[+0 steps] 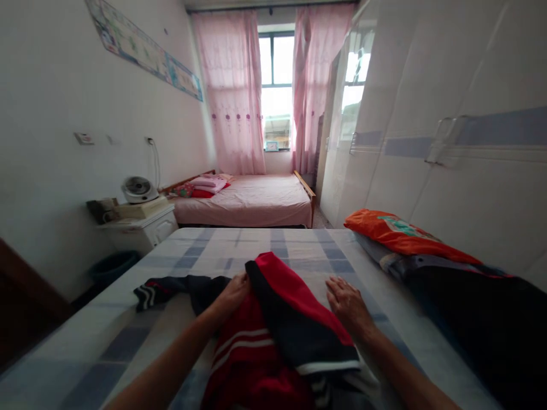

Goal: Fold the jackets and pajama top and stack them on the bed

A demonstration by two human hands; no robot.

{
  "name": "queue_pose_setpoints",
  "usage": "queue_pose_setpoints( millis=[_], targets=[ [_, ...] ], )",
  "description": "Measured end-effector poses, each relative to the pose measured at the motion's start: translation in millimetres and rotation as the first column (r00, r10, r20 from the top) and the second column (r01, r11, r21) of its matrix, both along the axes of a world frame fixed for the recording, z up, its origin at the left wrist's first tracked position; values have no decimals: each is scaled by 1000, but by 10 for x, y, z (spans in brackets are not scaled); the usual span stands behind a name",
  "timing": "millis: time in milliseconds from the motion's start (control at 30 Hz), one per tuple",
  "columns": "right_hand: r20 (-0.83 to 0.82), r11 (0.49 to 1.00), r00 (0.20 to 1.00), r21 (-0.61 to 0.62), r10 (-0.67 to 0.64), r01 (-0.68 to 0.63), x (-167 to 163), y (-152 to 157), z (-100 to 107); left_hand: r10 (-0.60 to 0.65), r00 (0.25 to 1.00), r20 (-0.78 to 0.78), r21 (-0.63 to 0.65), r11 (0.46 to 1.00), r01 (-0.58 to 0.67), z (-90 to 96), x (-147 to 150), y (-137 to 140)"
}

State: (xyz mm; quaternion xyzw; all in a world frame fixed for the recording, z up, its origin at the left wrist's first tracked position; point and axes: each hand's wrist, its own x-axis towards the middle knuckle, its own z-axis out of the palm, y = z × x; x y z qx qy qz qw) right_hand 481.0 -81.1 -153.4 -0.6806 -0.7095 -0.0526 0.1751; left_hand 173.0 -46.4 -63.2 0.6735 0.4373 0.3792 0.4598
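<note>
A red and navy jacket [243,364] with white stripes lies in front of me on the bed. One of its sleeves [168,287] stretches out to the left, with white bands at the cuff. The other sleeve [294,324] is folded across the body, its cuff toward me on the right. My left hand [236,291] is closed on the jacket at the upper left, where the folded part begins; its fingertips are partly hidden. Just right of the folded sleeve, my right hand [348,304] lies palm down with fingers stretched out, holding nothing.
The bed [205,242] has a blue and white checked sheet. Along its right side lie an orange garment [384,230] and dark clothes [461,307]. White wardrobe doors [397,188] stand beyond them. A pink-covered bed [256,199] and a nightstand [158,228] with a fan [139,188] are ahead.
</note>
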Motion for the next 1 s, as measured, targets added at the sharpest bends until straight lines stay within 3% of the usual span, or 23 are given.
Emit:
queue_pose_setpoints(
  millis=[100, 167, 300, 367, 500, 533, 667, 800, 867, 933, 1000],
  targets=[
    [3, 999, 1000, 51, 3, -3, 34, 52, -64, 49, 997, -61, 10, 999, -48, -211, -111, -278],
    [-47, 998, 998, 49, 35, -33, 68, 79, -63, 116, 980, -163, 42, 993, -111, -243, -205, -492],
    [-380, 966, 910, -122, 166, -227, 146, 15, 173, 208, 898, -387, 55, 978, -203, -149, -388, -926],
    [-554, 909, 814, -229, 173, -349, 147, -94, 393, 216, 878, -428, 58, 976, -212, -133, -446, -1081],
    [-769, 704, 601, -303, 217, -643, -63, -371, 781, 251, 853, -458, 92, 967, -236, -281, -445, -1195],
    [-762, 705, 600, -288, 241, -649, -156, -428, 828, 276, 847, -454, 121, 961, -248, -338, -423, -1193],
    [-584, 865, 755, -169, 298, -472, -496, -540, 817, 338, 867, -366, 240, 934, -264, -461, -321, -1162],
    [-641, 957, 739, -26, 206, -290, -483, -544, 770, 317, 932, -173, 233, 933, -274, -318, -340, -1163],
    [-763, 992, 641, 3, 84, -127, -333, -536, 811, 344, 937, -60, 172, 928, -329, -184, -439, -1166],
    [-884, 1000, 467, -13, -1, -22, -118, -508, 887, 407, 911, 60, 52, 911, -410, -50, -605, -1160],
    [-941, 999, 337, 24, 8, 44, 148, -449, 992, 529, 836, 149, -73, 849, -524, 58, -822, -1147]
  ],
)
